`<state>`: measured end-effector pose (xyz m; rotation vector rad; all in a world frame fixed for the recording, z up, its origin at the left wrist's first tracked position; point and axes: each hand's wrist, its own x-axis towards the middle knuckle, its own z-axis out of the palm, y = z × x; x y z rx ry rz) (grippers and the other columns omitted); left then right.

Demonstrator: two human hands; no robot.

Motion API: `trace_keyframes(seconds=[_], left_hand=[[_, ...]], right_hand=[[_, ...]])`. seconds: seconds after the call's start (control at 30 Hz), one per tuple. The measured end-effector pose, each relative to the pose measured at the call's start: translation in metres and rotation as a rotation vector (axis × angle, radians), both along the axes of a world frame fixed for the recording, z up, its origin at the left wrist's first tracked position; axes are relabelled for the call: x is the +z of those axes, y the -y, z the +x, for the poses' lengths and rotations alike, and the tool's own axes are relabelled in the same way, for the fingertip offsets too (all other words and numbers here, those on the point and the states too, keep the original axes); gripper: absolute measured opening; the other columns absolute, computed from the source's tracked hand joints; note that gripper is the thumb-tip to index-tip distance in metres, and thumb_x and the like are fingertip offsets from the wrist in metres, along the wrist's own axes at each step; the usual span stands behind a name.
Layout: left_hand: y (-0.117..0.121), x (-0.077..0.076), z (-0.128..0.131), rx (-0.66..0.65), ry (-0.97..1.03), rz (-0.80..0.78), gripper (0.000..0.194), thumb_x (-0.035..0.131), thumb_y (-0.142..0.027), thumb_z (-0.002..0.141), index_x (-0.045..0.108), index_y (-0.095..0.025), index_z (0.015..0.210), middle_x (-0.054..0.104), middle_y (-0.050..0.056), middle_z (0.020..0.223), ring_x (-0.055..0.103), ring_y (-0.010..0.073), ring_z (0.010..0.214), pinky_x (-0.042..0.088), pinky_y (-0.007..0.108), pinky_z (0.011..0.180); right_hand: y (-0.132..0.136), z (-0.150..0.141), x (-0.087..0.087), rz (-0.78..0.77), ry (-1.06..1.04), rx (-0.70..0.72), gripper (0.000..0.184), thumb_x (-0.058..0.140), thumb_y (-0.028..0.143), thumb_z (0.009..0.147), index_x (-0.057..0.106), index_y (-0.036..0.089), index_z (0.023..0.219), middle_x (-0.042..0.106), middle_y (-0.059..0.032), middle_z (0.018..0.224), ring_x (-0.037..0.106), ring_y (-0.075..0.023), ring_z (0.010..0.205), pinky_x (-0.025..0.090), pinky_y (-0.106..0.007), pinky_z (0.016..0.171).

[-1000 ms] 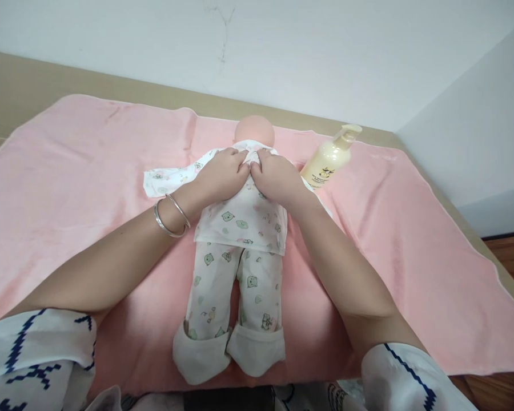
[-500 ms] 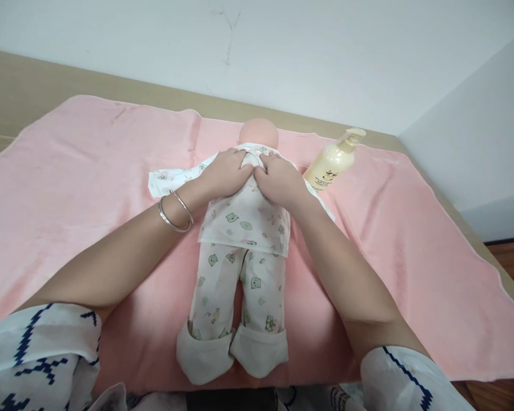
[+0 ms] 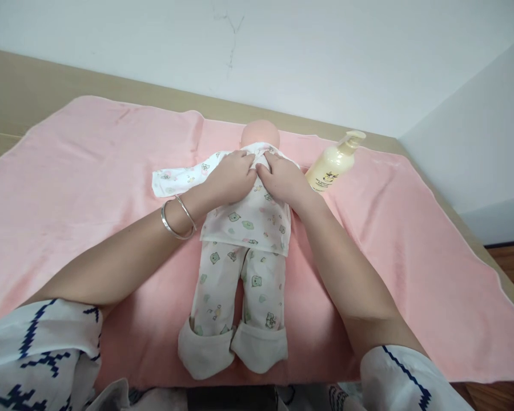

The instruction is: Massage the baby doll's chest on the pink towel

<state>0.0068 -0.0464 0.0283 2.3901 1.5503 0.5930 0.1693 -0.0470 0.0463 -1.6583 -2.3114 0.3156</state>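
Note:
A baby doll (image 3: 260,135) lies stretched out with its smooth head away from me; no face shows. It wears a white top (image 3: 248,222) and white trousers (image 3: 263,285), both printed with small green animals, with wide turned-up cuffs at the feet. My left hand (image 3: 235,176) rests on the upper left of the top, fingers extended and thumb toward the middle. Mirroring it, my right hand (image 3: 282,178) lies on the upper right with thumb and forefinger apart. Both touch the cloth; their outer fingers are partly hidden. The left sleeve (image 3: 177,180) spreads out sideways.
Under the doll a pink blanket (image 3: 89,171) covers most of the table (image 3: 29,77). A cream pump bottle (image 3: 332,165) lies tilted or leans beside my right hand, on the far right of the doll. A white wall (image 3: 282,63) rises behind the table.
My hands have shifted slightly over the upper part of the top, and the cloth between the thumbs looks flatter. The right sleeve end no longer shows beyond my right wrist.

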Motion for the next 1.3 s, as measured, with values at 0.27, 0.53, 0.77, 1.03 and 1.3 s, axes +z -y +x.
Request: trace_keyframes(seconds=[0.27, 0.53, 0.77, 1.03, 1.3], left_hand=[[-0.026, -0.023, -0.009, 0.055, 0.056, -0.023, 0.054, 0.033, -0.032, 0.102, 0.066, -0.012, 0.139, 0.069, 0.020, 0.144, 0.060, 0.0348, 0.140, 0.046, 0.054, 0.126], [-0.014, -0.029, 0.000, 0.155, 0.054, 0.056, 0.062, 0.030, -0.032, 0.104, 0.059, -0.005, 0.151, 0.064, 0.022, 0.153, 0.058, 0.0345, 0.144, 0.042, 0.053, 0.129], [-0.015, -0.030, 0.000, 0.170, 0.069, 0.057, 0.061, 0.032, -0.031, 0.104, 0.057, -0.007, 0.155, 0.063, 0.020, 0.155, 0.057, 0.0339, 0.147, 0.040, 0.053, 0.131], [-0.016, -0.032, -0.001, 0.153, 0.068, 0.070, 0.062, 0.032, -0.032, 0.104, 0.057, -0.008, 0.155, 0.064, 0.019, 0.154, 0.057, 0.0341, 0.145, 0.042, 0.054, 0.129], [-0.002, -0.010, 0.000, 0.095, -0.021, 0.042, 0.048, 0.031, -0.026, 0.103, 0.067, -0.007, 0.129, 0.071, 0.023, 0.131, 0.065, 0.0358, 0.127, 0.049, 0.053, 0.117]], right_hand=[[0.029, -0.023, 0.003, 0.133, 0.312, -0.014, 0.040, 0.031, 0.013, 0.105, 0.068, 0.005, 0.119, 0.072, -0.0280, 0.123, 0.068, -0.0394, 0.119, 0.054, -0.050, 0.101], [0.009, -0.013, 0.001, 0.043, 0.111, -0.029, 0.040, 0.034, 0.022, 0.107, 0.072, 0.012, 0.115, 0.076, -0.0207, 0.124, 0.070, -0.0336, 0.120, 0.057, -0.047, 0.106], [0.001, -0.017, -0.012, 0.077, 0.064, -0.124, 0.060, 0.032, 0.026, 0.109, 0.048, 0.002, 0.162, 0.049, -0.0243, 0.170, 0.043, -0.0378, 0.162, 0.033, -0.057, 0.135], [0.004, -0.018, -0.011, 0.073, 0.088, -0.121, 0.063, 0.030, 0.026, 0.109, 0.046, 0.000, 0.164, 0.048, -0.0254, 0.170, 0.043, -0.0393, 0.163, 0.033, -0.057, 0.135], [0.000, -0.009, -0.011, 0.052, 0.101, -0.050, 0.064, 0.028, 0.031, 0.110, 0.042, 0.002, 0.165, 0.044, -0.0266, 0.172, 0.044, -0.0392, 0.160, 0.036, -0.058, 0.131]])
